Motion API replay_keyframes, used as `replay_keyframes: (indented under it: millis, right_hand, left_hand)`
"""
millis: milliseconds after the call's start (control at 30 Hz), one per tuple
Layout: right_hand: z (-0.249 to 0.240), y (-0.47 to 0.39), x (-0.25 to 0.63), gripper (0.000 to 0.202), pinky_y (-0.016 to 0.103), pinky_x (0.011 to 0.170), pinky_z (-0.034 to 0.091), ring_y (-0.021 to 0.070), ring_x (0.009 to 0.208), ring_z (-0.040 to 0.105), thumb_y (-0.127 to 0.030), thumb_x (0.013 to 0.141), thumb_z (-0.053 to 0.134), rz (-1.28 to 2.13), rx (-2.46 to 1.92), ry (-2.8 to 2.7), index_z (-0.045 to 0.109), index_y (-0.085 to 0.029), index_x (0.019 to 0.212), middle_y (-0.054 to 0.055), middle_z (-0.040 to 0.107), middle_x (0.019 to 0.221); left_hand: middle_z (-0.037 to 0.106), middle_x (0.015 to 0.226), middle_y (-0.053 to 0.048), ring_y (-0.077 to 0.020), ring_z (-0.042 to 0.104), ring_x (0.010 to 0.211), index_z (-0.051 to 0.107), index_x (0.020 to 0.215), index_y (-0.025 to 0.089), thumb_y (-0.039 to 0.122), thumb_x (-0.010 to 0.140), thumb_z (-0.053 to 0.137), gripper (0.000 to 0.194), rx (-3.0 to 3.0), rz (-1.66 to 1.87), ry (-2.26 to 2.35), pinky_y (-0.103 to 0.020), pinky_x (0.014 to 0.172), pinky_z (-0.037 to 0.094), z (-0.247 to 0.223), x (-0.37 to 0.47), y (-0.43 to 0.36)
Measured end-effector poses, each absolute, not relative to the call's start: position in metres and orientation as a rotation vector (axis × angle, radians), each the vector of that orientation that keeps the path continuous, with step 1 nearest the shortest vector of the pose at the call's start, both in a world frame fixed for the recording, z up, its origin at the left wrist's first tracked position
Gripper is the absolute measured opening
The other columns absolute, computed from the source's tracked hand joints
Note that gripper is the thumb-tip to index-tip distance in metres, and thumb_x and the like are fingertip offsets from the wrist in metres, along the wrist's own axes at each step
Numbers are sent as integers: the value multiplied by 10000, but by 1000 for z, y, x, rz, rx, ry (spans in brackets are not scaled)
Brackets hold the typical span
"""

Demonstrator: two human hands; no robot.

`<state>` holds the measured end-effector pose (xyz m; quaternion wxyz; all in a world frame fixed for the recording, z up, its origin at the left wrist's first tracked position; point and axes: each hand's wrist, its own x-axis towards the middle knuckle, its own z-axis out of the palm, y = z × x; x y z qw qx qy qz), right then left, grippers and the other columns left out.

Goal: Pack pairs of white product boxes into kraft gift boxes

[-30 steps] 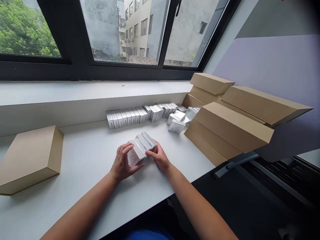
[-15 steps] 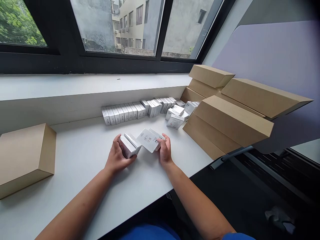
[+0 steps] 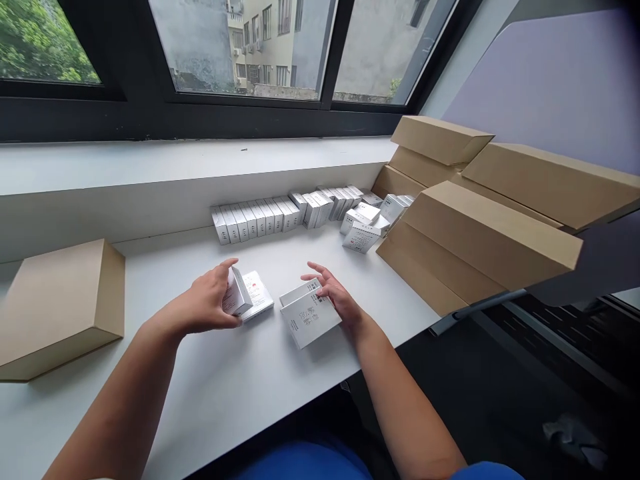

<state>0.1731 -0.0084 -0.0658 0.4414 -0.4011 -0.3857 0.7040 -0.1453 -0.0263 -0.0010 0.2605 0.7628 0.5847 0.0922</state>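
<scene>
My left hand (image 3: 213, 300) is curved round a small white box (image 3: 237, 293) that stands tilted on the table, its fingers and thumb at the box's edges. Beside it another white box (image 3: 257, 295) lies flat, touching the first. My right hand (image 3: 337, 297) grips two thin white boxes (image 3: 311, 320), one overlapping the other, with printed faces up; the thumb is on top and some fingers are stretched out. Behind both hands a row of white boxes (image 3: 257, 220) stands against the sill wall.
A closed brown carton (image 3: 55, 300) sits at the left. An open carton (image 3: 495, 227) with raised flaps is at the right. Several loose white boxes (image 3: 363, 237) lie near its flap. The table's front edge runs diagonally below my hands.
My left hand has moved left and its boxes have come apart, one now flat on the table. My right hand has drawn its two boxes slightly nearer to me. The view has shifted a little.
</scene>
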Motion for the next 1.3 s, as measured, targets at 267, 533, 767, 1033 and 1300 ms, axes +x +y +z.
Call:
replay_keyframes:
  millis: [267,533,767,1033,1300]
  right_hand:
    - [-80,-7,173,308,300,715,448,168,801,534,-352,756,648,1379,-1082,-1180,658,-266,1051,6,600,1025]
    - [-87,1,174,329,316,715,460,177,798,547,-390,746,656,1130,-1170,-999,590,-248,1036,-2,590,931]
    - [-86,1,171,419,318,668,471,194,806,571,-428,732,660,1144,-1237,-913,539,-248,1090,-1,579,898]
    - [-92,3,171,397,370,765,512,227,912,596,-454,772,653,1115,-1245,-972,542,-254,1096,19,603,962]
    - [-94,1,173,412,352,757,500,210,879,583,-462,782,659,1111,-1248,-991,539,-256,1117,10,598,943]
  left_hand:
    - [477,1467,-170,-360,548,1253,-7,1602,297,440,658,777,1235,1992,337,1597,-498,991,476,4,-136,-25]
    - [238,1642,-273,-469,308,1475,53,1617,174,463,562,800,1324,1891,-33,1766,-588,1089,378,2,-126,-18]
    - [678,1033,-48,-264,671,859,348,1463,347,408,654,784,920,1605,533,1391,-315,674,528,31,-175,-16]
    - [636,1051,-44,-186,632,755,572,1072,258,345,656,725,451,1184,1001,1491,-263,574,462,3,-147,5]
    - [613,1304,-77,-266,693,857,532,1248,313,379,763,582,493,1415,701,1998,-379,661,528,2,-155,4]
